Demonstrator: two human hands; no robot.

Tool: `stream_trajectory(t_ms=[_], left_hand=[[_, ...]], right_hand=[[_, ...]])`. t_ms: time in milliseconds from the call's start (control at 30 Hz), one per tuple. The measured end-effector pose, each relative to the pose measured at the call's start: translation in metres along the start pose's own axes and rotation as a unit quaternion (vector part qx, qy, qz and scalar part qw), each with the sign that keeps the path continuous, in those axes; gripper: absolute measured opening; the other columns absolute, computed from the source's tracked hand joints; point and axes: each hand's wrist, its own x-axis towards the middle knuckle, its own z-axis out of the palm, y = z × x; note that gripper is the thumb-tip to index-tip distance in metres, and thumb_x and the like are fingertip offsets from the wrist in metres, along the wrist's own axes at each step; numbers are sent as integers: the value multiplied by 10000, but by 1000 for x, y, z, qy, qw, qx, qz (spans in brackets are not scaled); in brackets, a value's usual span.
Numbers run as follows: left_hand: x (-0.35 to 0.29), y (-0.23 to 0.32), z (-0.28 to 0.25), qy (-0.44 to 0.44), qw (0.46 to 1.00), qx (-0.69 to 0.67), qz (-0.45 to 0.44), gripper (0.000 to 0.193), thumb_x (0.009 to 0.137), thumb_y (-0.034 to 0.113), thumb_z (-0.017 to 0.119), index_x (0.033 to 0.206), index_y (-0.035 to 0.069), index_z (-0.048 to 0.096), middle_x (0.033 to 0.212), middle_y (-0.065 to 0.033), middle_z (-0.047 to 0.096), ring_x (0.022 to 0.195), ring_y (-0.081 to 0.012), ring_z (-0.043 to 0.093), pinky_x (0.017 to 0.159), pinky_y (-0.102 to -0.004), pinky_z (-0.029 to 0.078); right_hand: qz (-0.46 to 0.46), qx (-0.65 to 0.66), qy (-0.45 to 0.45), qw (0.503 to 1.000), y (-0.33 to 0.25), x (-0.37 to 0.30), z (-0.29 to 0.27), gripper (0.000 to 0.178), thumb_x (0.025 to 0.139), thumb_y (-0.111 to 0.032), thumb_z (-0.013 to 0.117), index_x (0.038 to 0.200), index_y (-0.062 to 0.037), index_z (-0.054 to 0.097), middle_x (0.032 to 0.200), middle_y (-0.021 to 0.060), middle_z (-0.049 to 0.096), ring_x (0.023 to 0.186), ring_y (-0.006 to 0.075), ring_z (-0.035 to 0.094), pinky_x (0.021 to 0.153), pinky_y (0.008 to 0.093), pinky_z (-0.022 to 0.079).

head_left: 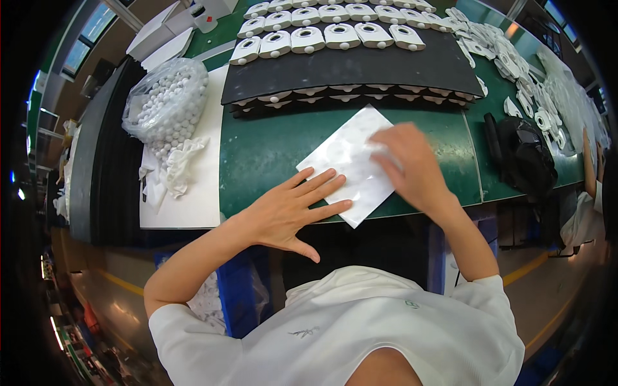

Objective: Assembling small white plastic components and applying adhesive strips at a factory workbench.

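Note:
A glossy white sheet (351,151) with faint round outlines lies slanted on the green tabletop, its near corner jutting over the front edge. My left hand (293,209) is spread out, its fingertips resting on the sheet's left side and the thumb pointing down off the table. Over the right half of the sheet is my right hand (412,167), its fingers bent and smeared by motion. Whether anything is between those fingers cannot be made out. Just beyond the sheet, white housings (307,40) with round holes stand in rows on a stacked black board (347,67).
On the left, a clear bag of white balls (168,96) and crumpled white cloth (183,168) sit on a white board (193,209). A black bag (524,154) lies at the right. Behind it are heaped white parts (508,58). Another person's arm (588,164) shows far right.

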Motion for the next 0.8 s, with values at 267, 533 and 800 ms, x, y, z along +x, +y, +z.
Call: stream_trajectory(t_ms=[267, 533, 800], left_hand=[[7, -24, -5, 4, 999, 5, 39, 889, 746, 757, 445, 1433, 203, 335, 1495, -170, 240, 1389, -345, 205, 1119, -491, 159], [-17, -23, -3, 31, 996, 44, -70, 891, 825, 661, 446, 1434, 35, 268, 1488, -119, 286, 1386, -253, 249, 1130, -474, 144], [-18, -29, -1, 37, 997, 9, -64, 872, 824, 653, 466, 1441, 68, 275, 1491, -109, 285, 1393, -253, 238, 1130, -498, 110]], right_hand=[[-54, 176, -106, 977, 2, -22, 16, 203, 804, -31, 636, 1005, -26, 661, 1096, 45, 646, 1059, 260, 545, 906, 354, 459], [-88, 99, -102, 986, -3, -19, 14, 126, 818, -54, 627, 937, -26, 657, 1053, 51, 648, 1019, 253, 553, 866, 354, 464], [-110, 142, -152, 972, -23, 7, 33, 74, 850, -66, 570, 909, -24, 587, 928, 63, 629, 918, 256, 556, 809, 358, 460]])
